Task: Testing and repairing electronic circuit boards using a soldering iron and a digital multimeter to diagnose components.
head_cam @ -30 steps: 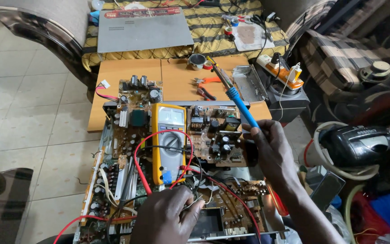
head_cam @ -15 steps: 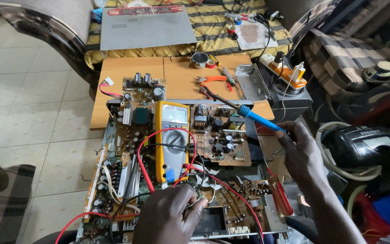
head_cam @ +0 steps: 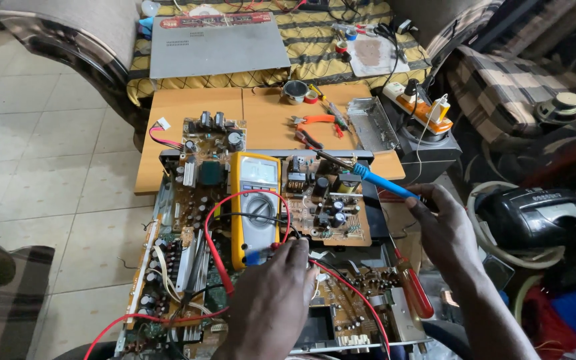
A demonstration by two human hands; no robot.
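A blue-handled soldering iron (head_cam: 368,177) is gripped in the right hand (head_cam: 445,230); the left hand (head_cam: 275,300), fingers curled on the red lead (head_cam: 218,267), rests by the yellow multimeter (head_cam: 256,207).

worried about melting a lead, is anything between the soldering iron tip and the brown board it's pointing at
Nothing visible does. The right hand holds the blue soldering iron with its tip over the brown circuit board. The red lead and the yellow multimeter lie off to the left, by the left hand.
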